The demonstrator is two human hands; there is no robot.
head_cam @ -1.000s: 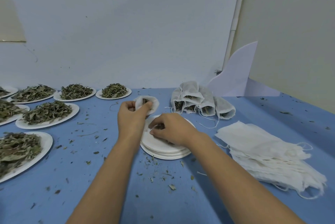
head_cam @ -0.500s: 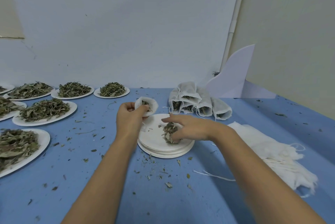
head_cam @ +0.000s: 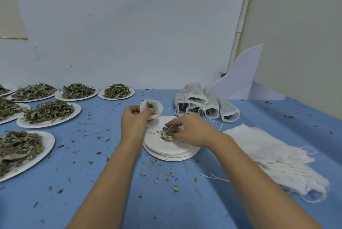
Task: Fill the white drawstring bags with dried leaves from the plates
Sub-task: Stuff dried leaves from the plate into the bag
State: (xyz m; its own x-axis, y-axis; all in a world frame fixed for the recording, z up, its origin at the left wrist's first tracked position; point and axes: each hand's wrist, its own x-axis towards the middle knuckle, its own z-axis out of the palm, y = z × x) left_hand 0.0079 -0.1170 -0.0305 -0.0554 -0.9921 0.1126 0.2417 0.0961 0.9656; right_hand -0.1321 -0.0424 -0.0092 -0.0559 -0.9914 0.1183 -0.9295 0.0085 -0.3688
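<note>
Over the stack of empty white plates (head_cam: 172,153) at the middle of the blue table (head_cam: 103,169), our right hand (head_cam: 193,130) curls its fingers round a clump of dried leaves (head_cam: 168,132) that rests on the top plate; our left hand (head_cam: 132,124), just past the stack's far left rim, pinches the mouth of a white drawstring bag (head_cam: 159,110) and holds it wide, with leaves showing inside. Filled bags (head_cam: 205,102) lie heaped behind the stack; flat empty bags (head_cam: 268,152) are piled to the right; plates heaped with leaves (head_cam: 49,113) stand at the left
</note>
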